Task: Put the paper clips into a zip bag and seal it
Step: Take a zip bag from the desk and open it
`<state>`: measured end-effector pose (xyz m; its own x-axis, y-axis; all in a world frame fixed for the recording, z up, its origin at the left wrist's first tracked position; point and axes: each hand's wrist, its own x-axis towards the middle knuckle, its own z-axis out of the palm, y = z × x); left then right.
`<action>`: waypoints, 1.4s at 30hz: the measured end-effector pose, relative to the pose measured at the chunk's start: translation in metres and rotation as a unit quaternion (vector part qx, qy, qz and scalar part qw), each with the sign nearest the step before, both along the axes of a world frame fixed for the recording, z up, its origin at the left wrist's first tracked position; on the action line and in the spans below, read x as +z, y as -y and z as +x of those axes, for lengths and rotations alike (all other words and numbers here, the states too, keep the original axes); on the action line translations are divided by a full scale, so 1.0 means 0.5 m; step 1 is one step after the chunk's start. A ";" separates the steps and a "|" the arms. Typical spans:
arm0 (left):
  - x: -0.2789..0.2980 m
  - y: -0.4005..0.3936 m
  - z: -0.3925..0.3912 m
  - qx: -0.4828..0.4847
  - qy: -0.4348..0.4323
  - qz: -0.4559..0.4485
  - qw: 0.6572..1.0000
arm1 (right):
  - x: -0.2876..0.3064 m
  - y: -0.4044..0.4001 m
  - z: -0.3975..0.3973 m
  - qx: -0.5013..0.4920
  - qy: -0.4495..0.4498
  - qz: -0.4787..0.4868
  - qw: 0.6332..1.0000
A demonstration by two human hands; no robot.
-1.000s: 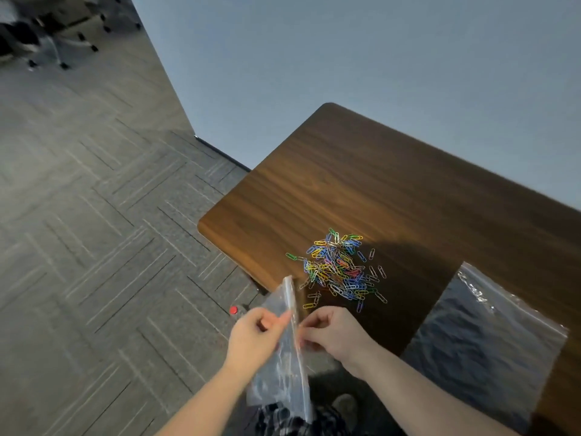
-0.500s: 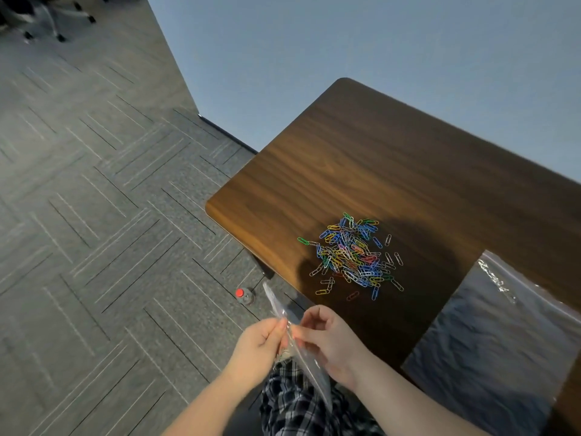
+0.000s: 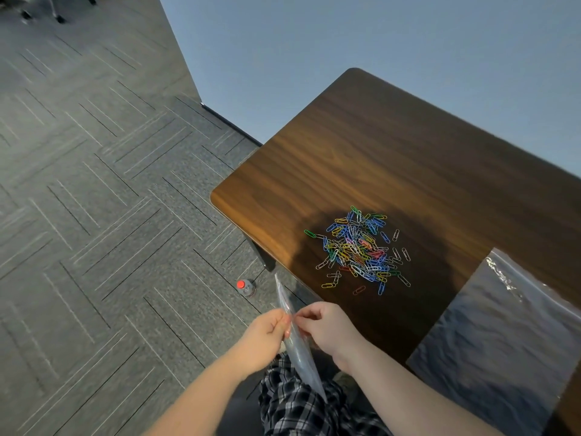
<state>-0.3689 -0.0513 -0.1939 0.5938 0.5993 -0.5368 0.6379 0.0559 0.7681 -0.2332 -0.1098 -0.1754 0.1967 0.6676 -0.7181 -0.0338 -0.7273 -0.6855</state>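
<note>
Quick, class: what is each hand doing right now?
Left hand: closed, pinching one side of the zip bag.
Right hand: closed, pinching the other side of the same bag.

left hand (image 3: 267, 333), right hand (image 3: 327, 325): pinch zip bag (image 3: 297, 341) | paper clips (image 3: 358, 250): heaped on table (image 3: 393, 158)
</note>
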 end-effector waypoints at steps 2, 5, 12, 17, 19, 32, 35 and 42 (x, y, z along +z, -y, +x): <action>0.000 -0.005 0.002 -0.003 0.001 -0.012 1.000 | -0.001 -0.004 -0.004 -0.003 0.025 0.000 1.000; 0.001 -0.022 0.012 -0.029 -0.004 0.004 1.000 | -0.006 -0.008 -0.013 -0.003 0.072 -0.002 0.997; 0.015 -0.056 0.030 -0.018 0.019 0.010 1.000 | 0.002 -0.024 0.012 -0.057 -0.020 0.043 0.997; 0.014 -0.058 0.033 -0.035 -0.006 -0.008 0.999 | 0.000 -0.032 0.030 0.033 0.076 0.049 0.995; 0.013 -0.078 0.022 -0.028 -0.044 0.018 0.998 | -0.011 -0.037 0.044 0.015 0.177 0.032 0.984; 0.021 -0.093 -0.073 -0.150 -0.036 0.172 0.973 | -0.042 0.018 0.126 0.154 0.356 0.121 0.914; 0.005 -0.081 -0.090 -0.225 -0.056 0.202 0.951 | -0.047 0.026 0.124 0.267 0.393 0.147 0.868; -0.006 -0.087 -0.082 -0.183 -0.092 0.157 0.966 | -0.065 0.031 0.107 0.389 0.441 0.138 0.797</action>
<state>-0.4100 -0.0081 -0.1967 0.7088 0.5178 -0.4790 0.6981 -0.4171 0.5820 -0.1797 -0.1254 -0.2080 -0.0079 0.9426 -0.3337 0.9374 -0.1092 -0.3308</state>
